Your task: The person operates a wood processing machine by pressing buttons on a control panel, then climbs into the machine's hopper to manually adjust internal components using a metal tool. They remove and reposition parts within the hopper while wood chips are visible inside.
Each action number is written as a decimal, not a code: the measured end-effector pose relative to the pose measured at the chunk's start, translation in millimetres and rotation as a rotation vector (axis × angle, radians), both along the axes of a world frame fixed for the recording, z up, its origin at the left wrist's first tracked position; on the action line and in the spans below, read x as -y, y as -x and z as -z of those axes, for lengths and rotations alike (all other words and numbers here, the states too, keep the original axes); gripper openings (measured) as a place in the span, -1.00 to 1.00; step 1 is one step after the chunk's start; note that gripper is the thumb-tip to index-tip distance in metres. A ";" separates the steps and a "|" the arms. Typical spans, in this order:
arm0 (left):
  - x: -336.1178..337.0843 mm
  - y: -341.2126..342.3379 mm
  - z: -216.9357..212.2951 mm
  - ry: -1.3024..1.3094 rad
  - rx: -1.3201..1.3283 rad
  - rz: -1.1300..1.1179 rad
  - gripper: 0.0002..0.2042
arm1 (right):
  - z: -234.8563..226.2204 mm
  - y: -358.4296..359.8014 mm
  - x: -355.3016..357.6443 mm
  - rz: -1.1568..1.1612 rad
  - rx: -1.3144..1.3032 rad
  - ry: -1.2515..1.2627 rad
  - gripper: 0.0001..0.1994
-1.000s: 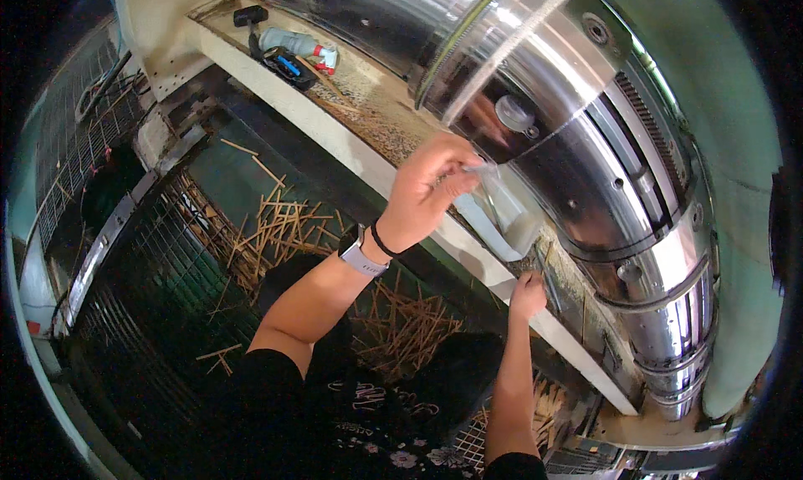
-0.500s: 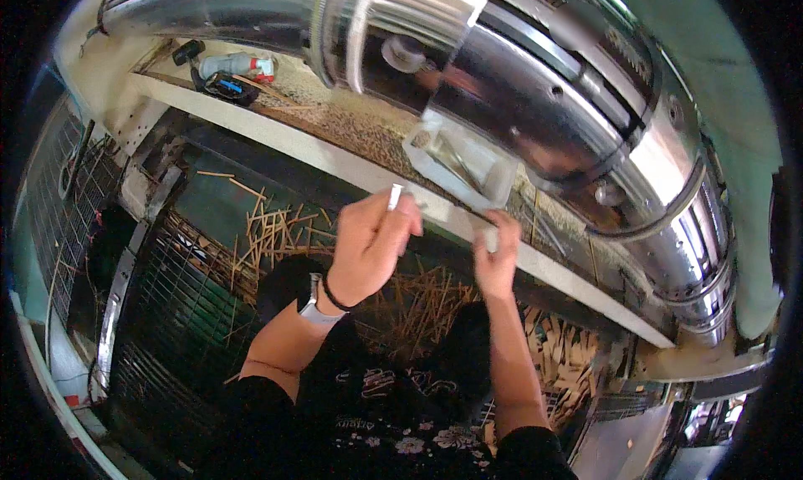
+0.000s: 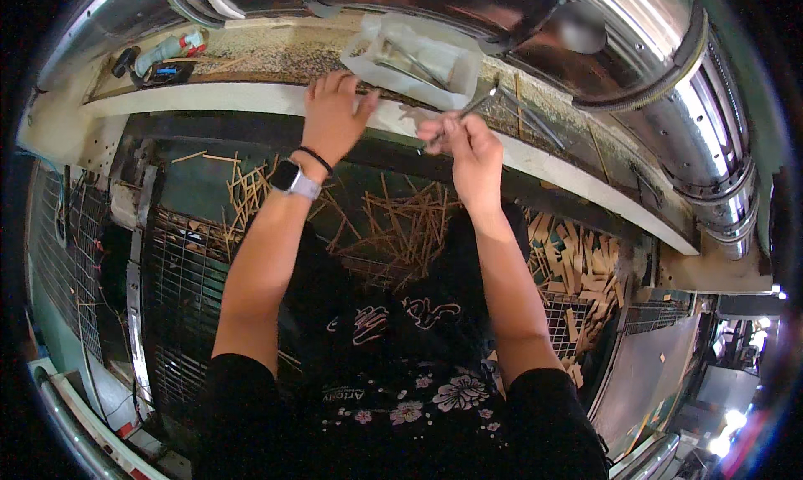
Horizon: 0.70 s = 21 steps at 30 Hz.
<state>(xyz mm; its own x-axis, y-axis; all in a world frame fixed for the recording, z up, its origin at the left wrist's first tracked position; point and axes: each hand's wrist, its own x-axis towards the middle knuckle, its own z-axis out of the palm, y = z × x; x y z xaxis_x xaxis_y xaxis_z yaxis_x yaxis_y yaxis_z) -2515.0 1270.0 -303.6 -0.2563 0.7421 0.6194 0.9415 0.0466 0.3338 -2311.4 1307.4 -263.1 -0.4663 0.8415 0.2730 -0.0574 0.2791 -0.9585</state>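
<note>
My right hand is closed around a slim metal rod-like tool, held at a slant over the pale beam. One end of the tool points up towards the white plastic tray; the other shows below my fingers. Its exact kind I cannot make out. My left hand rests at the beam's far edge beside the tray, fingers bent and thumb apart, with nothing visible in it. Inside the tray lie thin metal pieces.
Large shiny metal cylinders curve over the ledge. More metal rods lie right of the tray. At the ledge's left is a grey-and-red connector. Cardboard strips and offcuts are scattered below, beside a wire grid.
The view has shifted. My left hand, which held a small white piece, now rests at the beam with none visible. My right hand now holds the metal tool.
</note>
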 end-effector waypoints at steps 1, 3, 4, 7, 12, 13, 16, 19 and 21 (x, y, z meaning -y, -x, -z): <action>-4.8 11.1 17.3 0.010 -0.117 -0.049 -0.67 | -1.9 3.8 -4.8 -0.012 -0.056 0.035 -0.80; -4.8 17.5 31.5 0.009 -0.206 -0.018 -0.66 | -3.1 9.2 -12.6 -0.029 -0.168 0.107 -0.81; -4.6 18.4 31.2 0.007 -0.253 -0.007 -0.65 | -3.8 11.7 -14.6 -0.031 -0.182 0.096 -0.81; -9.3 18.2 28.7 0.064 -0.200 -0.018 -0.67 | -7.3 18.9 -17.6 -0.042 -0.223 0.078 -0.81; -10.8 14.8 27.8 0.087 -0.159 -0.057 -0.67 | -9.2 29.5 -19.1 -0.065 -0.299 0.123 -0.80; -11.6 15.1 28.5 0.074 -0.164 -0.059 -0.67 | -9.2 31.1 -19.5 -0.072 -0.324 0.135 -0.80; -13.6 15.4 29.6 0.091 -0.143 -0.069 -0.67 | -9.9 38.2 -18.4 -0.090 -0.422 0.201 -0.79; -12.9 15.5 29.4 0.101 -0.131 -0.077 -0.67 | -15.3 51.6 -12.8 -0.140 -0.596 0.323 -0.78; -12.8 14.5 28.8 0.086 -0.129 -0.071 -0.68 | -19.2 63.2 -15.1 -0.224 -0.757 0.398 -0.76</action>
